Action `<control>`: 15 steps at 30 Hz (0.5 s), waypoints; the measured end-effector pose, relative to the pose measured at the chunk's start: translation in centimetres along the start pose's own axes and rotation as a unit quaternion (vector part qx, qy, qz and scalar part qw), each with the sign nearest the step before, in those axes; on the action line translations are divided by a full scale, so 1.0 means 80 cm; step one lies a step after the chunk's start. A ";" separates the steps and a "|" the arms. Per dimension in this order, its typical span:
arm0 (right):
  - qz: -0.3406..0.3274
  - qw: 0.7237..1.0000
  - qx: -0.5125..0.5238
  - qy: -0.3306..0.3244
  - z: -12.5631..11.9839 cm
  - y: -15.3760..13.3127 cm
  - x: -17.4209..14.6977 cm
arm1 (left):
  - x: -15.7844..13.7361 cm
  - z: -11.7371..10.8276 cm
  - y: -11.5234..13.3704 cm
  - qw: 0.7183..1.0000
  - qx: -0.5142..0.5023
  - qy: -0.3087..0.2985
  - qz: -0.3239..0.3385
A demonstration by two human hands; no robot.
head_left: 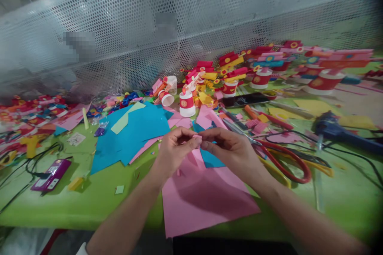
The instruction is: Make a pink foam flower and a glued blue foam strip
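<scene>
Both hands in at center, fingertips nearly meeting. Left hand (175, 146) and right hand (232, 148) each pinched narrow, thumb to fingers, on the same small pink paper piece (197, 136). Piece is up above a big pink sheet (206, 203), between the 2 thumbs; exact shape mostly hidden by fingers. Pink sheet lies flat at near edge of green tabletop (95, 203), hand shadow on it.

Left of hands: overlapping blue sheets (143, 125), pale green strip (125, 119) on top. Further left: purple device (51, 174) with black cable (30, 164), yellow block (76, 183) just beside it, small pale green square (119, 189) nearer the hands.

Right: scissors (305, 172) with red handles, open or closed unclear; dark blue glue gun (341, 129) past them, clear stick (318, 183) below its nozzle area. Flat black object (245, 100) behind scissors.

Back: white cup with red band (187, 104) upside down, straight ahead of hands; more decorated cups with colored paper rolls on top to the right, some blurred. Perforated metal panel (119, 20) runs along the back.
</scene>
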State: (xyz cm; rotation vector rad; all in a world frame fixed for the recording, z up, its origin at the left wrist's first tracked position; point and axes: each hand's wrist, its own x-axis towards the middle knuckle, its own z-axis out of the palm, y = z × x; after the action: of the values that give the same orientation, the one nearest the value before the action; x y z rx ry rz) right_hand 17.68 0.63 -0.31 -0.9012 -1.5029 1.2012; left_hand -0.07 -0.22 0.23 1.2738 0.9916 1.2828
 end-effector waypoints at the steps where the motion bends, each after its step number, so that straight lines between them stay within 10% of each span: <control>1: 0.000 1.000 -0.005 -0.005 0.000 -0.001 -0.001 | 0.000 0.000 0.000 1.000 -0.004 0.000 0.001; 15: 0.041 0.999 0.020 -0.001 0.002 0.004 0.003 | 0.001 -0.003 -0.001 0.995 -0.077 -0.013 -0.066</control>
State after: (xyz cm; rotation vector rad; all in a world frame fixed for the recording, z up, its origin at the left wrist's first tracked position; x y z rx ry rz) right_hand 17.47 0.91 -0.61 -0.9432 -1.4505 1.2860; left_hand -0.27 -0.13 0.16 1.0869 0.9239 1.2127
